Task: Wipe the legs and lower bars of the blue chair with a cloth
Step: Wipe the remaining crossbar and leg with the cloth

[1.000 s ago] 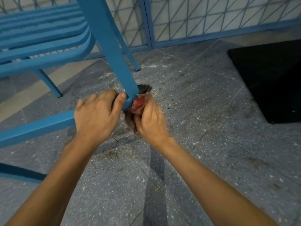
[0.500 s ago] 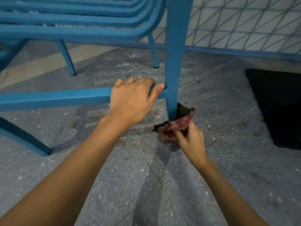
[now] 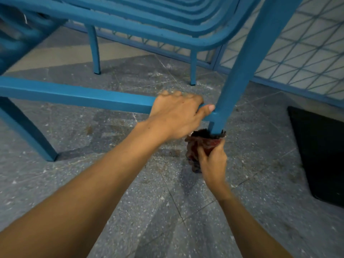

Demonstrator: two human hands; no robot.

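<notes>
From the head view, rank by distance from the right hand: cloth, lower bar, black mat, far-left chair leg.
1. cloth, in the right hand
2. lower bar, just above
3. black mat, floor right
4. far-left chair leg, at left

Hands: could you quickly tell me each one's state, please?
Left hand: grips the lower bar.
Right hand: holds the cloth at the leg foot.

Single head-worn view, looking forward and down, close on chair leg [image 3: 240, 75] and floor [image 3: 111, 183]
</notes>
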